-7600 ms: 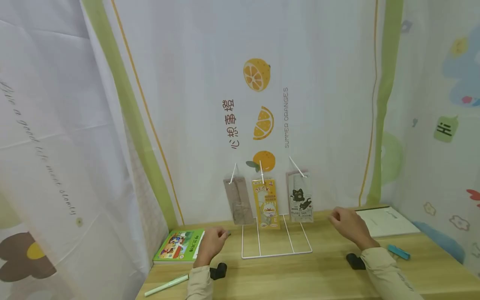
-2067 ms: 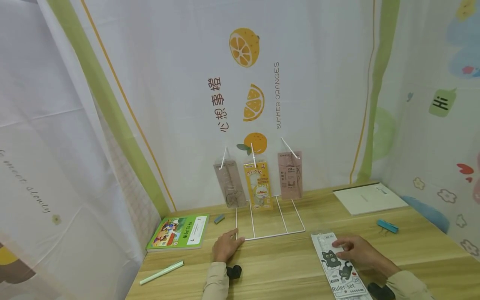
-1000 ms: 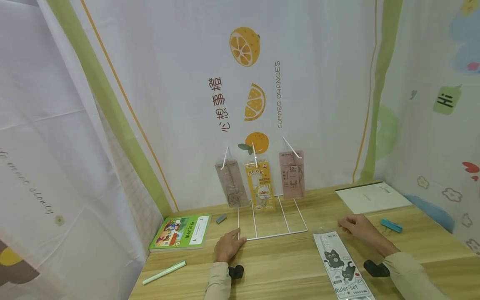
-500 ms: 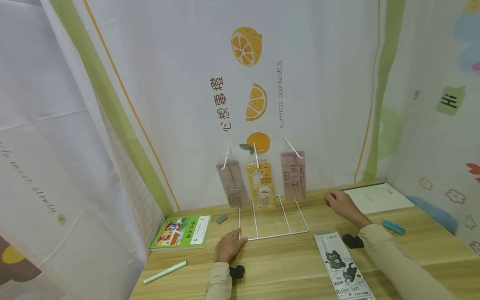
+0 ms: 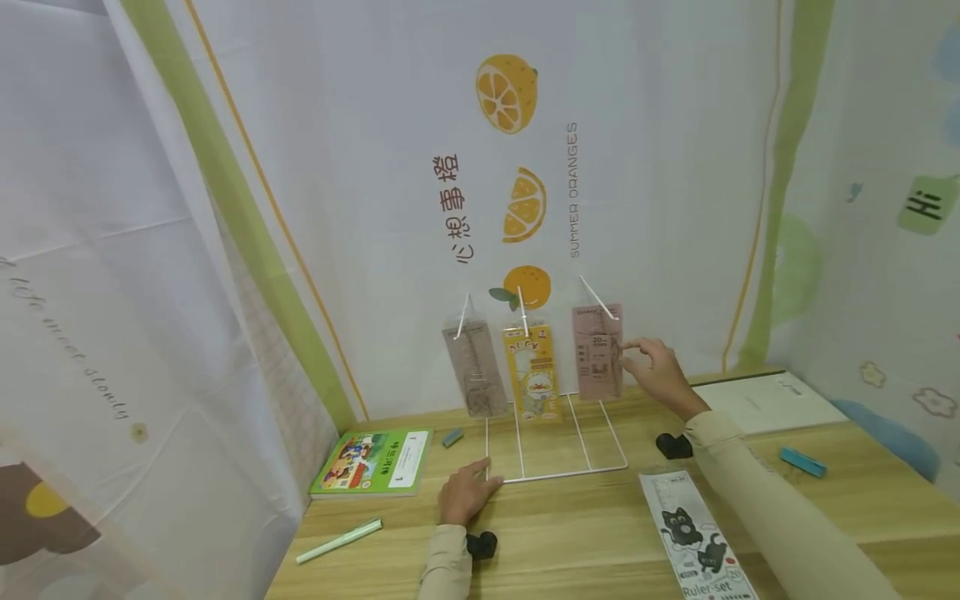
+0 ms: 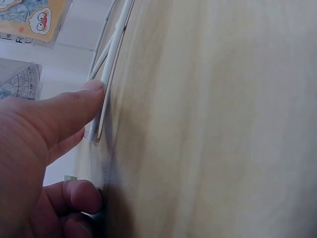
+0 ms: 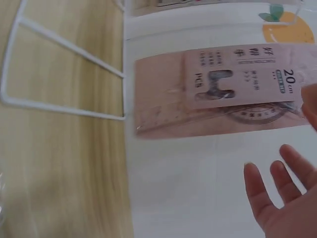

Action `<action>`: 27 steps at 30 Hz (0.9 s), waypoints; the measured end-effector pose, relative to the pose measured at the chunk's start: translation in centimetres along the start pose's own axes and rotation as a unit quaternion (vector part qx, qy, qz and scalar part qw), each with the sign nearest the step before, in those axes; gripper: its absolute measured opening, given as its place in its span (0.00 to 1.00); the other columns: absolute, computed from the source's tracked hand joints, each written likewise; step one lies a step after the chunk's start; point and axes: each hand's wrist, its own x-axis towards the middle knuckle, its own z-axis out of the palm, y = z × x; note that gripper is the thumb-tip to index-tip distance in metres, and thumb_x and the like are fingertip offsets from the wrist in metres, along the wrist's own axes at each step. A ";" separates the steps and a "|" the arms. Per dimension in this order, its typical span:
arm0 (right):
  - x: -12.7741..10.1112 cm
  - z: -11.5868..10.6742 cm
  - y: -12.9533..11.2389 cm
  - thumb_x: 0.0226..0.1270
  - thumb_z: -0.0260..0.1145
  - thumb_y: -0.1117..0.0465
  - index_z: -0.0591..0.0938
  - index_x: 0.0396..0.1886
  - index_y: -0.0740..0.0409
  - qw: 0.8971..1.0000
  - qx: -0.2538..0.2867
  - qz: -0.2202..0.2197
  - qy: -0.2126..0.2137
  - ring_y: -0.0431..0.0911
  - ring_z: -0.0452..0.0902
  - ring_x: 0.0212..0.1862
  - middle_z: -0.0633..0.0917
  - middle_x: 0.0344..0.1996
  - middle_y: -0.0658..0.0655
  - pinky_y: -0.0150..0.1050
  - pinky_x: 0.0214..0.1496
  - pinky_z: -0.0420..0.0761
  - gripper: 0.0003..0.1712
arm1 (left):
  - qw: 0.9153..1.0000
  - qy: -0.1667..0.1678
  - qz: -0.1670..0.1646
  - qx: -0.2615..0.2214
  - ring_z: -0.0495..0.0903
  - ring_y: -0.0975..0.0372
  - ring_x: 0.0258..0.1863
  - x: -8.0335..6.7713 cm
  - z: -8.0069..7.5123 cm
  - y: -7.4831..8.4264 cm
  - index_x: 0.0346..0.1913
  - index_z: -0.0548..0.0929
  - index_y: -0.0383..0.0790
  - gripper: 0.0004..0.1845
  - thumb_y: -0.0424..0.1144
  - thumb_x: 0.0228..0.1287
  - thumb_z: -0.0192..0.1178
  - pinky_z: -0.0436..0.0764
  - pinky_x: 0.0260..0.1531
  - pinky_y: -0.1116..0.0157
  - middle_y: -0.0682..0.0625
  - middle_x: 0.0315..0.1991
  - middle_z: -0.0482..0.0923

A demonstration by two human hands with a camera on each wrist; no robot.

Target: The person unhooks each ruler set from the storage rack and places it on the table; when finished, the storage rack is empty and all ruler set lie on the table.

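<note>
Pinching the rack is the left hand; the spread right hand touches the pink packet.

Pink packet, yellow packet, white rack
The white ruler set bears black cats; a third packet seems greyish.

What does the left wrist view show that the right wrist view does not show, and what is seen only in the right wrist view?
Only left wrist: the left hand, its thumb touching the white wire rack, and the duck face on a yellow pack.

Only right wrist: the right hand, the pink pack marked 20 cm, and the orange print.

Both: parts of the white wire rack and the wooden table.
</note>
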 end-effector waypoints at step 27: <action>1.3 0.8 -1.4 0.75 0.60 0.66 0.69 0.74 0.61 0.995 0.101 -0.002 0.001 0.65 0.72 0.61 0.77 0.61 0.72 0.56 0.55 0.77 0.29 | 1.000 0.012 0.008 0.006 0.72 0.56 0.21 -0.1 0.1 0.2 0.60 0.84 0.43 0.26 0.52 0.62 0.68 0.69 0.19 0.60 0.32 0.55 0.82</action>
